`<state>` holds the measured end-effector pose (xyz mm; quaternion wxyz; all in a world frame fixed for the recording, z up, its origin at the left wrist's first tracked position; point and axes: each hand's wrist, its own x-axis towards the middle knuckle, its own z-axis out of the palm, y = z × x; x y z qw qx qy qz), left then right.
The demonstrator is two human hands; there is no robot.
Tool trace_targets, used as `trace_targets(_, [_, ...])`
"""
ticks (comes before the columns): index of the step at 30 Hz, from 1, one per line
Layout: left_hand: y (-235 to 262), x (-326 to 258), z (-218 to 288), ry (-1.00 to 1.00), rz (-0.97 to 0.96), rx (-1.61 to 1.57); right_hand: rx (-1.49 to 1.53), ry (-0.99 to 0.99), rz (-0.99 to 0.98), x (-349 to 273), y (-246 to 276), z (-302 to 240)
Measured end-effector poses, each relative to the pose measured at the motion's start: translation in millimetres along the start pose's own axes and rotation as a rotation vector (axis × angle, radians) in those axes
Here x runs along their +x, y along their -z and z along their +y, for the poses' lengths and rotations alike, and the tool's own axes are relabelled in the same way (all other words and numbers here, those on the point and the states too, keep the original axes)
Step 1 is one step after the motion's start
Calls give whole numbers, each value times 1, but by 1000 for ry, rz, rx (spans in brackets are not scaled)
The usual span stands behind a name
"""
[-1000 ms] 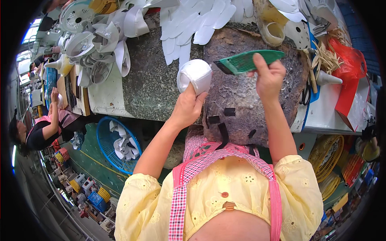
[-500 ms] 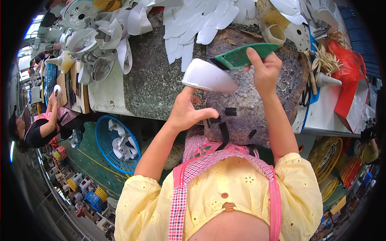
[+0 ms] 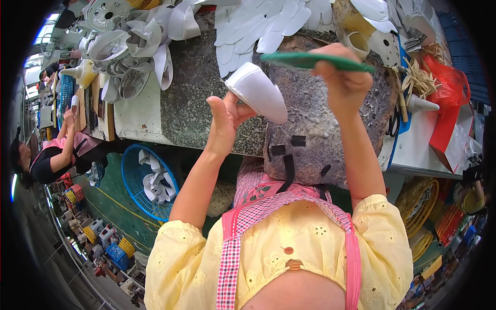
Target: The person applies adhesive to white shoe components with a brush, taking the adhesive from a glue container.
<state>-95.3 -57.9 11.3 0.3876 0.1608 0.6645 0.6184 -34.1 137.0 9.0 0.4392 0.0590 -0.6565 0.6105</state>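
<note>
A white curved shell, shaped like a shoe upper (image 3: 261, 95), is held up tilted over the bench. It sits on the fingers of my left hand (image 3: 227, 116), whose fingertips are hidden inside it; the thumb stands away from the shell. My right hand (image 3: 345, 85) grips a long, flat green plastic piece (image 3: 294, 59), which shows nearly edge-on. Its left end is above the shell, apart from it. Beneath both hands lies a worn, glue-crusted cloth pad (image 3: 305, 165) with black strips of tape on it.
Flat white cutouts (image 3: 258, 26) and white curved shells (image 3: 139, 39) crowd the bench's far side. At right are a white-tipped bottle (image 3: 421, 103), wooden sticks (image 3: 413, 77) and a red bag (image 3: 449, 77). A blue basket (image 3: 126, 175) stands below left; a co-worker (image 3: 57, 155) works at far left.
The shell has tipped, its closed end now pointing lower right. My left hand has moved up and left. The green piece has turned from showing its face to nearly edge-on.
</note>
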Motion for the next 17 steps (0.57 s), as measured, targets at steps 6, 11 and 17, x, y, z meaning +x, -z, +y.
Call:
trace_targets(6, [9, -2, 13, 120, -30, -224, 45, -131, -414, -2, -5, 3])
trace_targets(11, [22, 2, 5, 170, -37, -186, 147, -263, -481, -13, 15, -9])
trace_targets(17, [19, 6, 19, 159, -60, -334, -6, -156, -286, 2, -18, 3])
